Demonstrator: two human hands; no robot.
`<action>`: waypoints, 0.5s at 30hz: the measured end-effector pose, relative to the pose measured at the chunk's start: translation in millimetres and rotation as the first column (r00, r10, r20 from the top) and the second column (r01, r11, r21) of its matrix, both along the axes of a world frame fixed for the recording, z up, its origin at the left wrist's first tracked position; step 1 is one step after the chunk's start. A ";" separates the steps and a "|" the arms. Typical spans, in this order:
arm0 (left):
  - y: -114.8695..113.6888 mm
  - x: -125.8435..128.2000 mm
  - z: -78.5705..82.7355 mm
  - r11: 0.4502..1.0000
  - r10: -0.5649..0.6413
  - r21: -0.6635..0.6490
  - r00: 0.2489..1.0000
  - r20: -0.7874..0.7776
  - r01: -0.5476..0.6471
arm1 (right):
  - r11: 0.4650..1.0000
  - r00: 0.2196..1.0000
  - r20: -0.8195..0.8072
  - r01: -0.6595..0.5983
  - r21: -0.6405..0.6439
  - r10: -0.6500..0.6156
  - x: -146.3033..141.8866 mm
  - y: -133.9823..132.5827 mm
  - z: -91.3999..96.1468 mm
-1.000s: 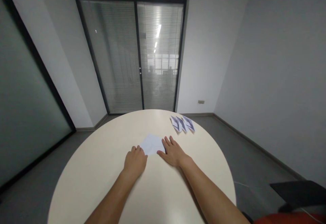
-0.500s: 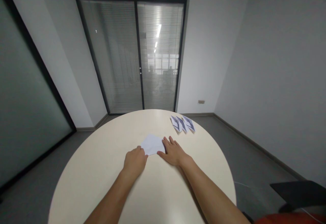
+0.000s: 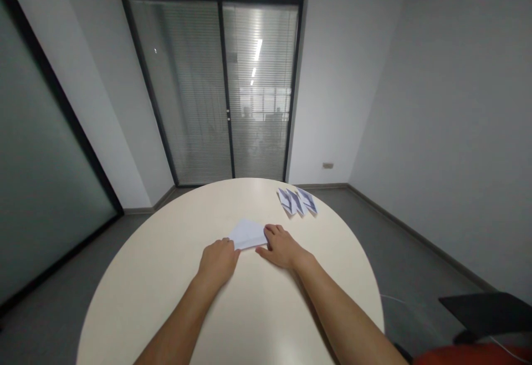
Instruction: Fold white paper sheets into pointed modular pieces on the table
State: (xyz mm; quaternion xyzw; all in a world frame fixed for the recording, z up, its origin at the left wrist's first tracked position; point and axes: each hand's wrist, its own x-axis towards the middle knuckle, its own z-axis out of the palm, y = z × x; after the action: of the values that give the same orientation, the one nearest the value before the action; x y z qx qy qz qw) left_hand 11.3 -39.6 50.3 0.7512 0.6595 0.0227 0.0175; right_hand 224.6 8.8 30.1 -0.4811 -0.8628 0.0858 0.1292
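A white sheet of paper (image 3: 248, 234) with folded edges lies near the middle of the round table (image 3: 166, 276). A folded band runs along its near edge. My left hand (image 3: 218, 260) is closed on the paper's left corner, thumb at the near edge. At the right end, my right hand (image 3: 282, 246) has its fingers bent over the paper's edge, with the thumb stretched out just below the near edge. The fingertips of both hands are partly hidden.
Several folded paper pieces (image 3: 297, 202) lie in a row near the table's far right edge. A black chair part (image 3: 486, 312) and a red seat (image 3: 474, 355) stand at the lower right. Beyond the table is a glass door (image 3: 261, 132) with blinds.
The paper's near edge now shows a folded band, and the sheet looks shallower. My right hand's fingers have drawn in from spread to bent at the right edge.
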 end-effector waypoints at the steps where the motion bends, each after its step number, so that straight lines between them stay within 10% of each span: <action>1: 0.3 -0.3 -0.2 1.000 0.001 -0.003 1.000 0.000 -0.001 | 1.000 1.000 0.003 0.000 0.004 0.000 0.5 0.1 0.9; 15: 8.3 -5.4 -7.4 0.998 -0.003 0.069 1.000 -0.022 0.005 | 1.000 0.999 -0.026 0.026 -0.004 -0.026 11.9 14.7 1.7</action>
State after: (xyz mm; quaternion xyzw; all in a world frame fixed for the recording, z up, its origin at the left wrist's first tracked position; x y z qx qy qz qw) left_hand 5.9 -31.2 42.9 0.7529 0.6569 0.0372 -0.0153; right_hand 236.5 23.5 31.8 -0.4914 -0.8546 0.0917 0.1406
